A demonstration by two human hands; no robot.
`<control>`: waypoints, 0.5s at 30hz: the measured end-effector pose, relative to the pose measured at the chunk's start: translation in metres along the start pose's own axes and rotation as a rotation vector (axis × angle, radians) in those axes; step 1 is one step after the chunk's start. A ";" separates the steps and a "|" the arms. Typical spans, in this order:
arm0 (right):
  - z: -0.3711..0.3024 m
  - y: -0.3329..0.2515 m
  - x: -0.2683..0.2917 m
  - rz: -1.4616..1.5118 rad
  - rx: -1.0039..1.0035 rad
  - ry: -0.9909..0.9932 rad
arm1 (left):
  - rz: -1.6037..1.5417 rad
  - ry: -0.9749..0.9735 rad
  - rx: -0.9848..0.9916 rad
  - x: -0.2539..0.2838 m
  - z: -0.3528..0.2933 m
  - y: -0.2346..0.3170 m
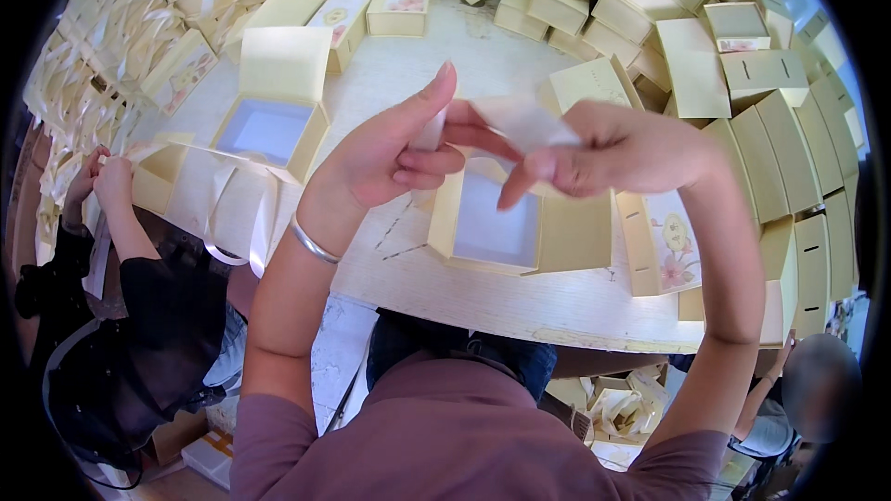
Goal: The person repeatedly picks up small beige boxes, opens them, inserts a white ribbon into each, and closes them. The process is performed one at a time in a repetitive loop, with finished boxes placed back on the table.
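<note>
Both my hands are raised over the table with a white ribbon [524, 121] between them. My left hand [394, 144] wears a silver bangle at its wrist; its thumb points up and its fingers curl around part of the ribbon. My right hand [622, 148] pinches the ribbon's other part, its fingers slightly blurred by motion. Below them an open cream gift box [445, 213] with a pale blue-white inside lies on the table, its lid folded out to the right. The hands partly cover this box.
Stacked cream boxes [798, 148] line the right side. On the left rise piles of boxes with ribbons [121, 37]. Another open box [283, 60] with trailing ribbons stands left on the white table [390, 288]. At far left a co-worker's hands [111, 176] handle a ribbon.
</note>
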State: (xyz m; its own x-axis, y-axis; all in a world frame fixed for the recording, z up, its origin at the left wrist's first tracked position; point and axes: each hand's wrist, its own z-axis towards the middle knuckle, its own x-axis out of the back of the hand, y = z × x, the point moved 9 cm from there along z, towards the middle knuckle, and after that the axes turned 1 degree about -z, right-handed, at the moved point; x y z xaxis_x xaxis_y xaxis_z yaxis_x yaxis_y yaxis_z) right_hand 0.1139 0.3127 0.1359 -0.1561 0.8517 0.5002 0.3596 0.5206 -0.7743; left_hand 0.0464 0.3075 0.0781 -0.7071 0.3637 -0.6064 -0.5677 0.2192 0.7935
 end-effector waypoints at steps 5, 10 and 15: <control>-0.001 0.040 -0.019 -0.047 -0.206 -0.163 | 0.042 0.357 -0.243 0.029 -0.011 0.021; 0.008 0.023 0.019 -0.043 0.143 0.428 | 0.626 0.565 -0.495 0.003 -0.025 0.032; 0.012 0.011 0.036 0.187 0.358 0.755 | 0.825 0.592 -0.368 -0.009 -0.024 0.022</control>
State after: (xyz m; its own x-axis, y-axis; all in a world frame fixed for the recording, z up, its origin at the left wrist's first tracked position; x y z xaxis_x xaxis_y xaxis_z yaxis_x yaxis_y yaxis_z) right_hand 0.1018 0.3498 0.1404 0.5770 0.7242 0.3776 -0.0134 0.4706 -0.8822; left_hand 0.0304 0.2877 0.1004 -0.9647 -0.2430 0.1012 0.1553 -0.2147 0.9643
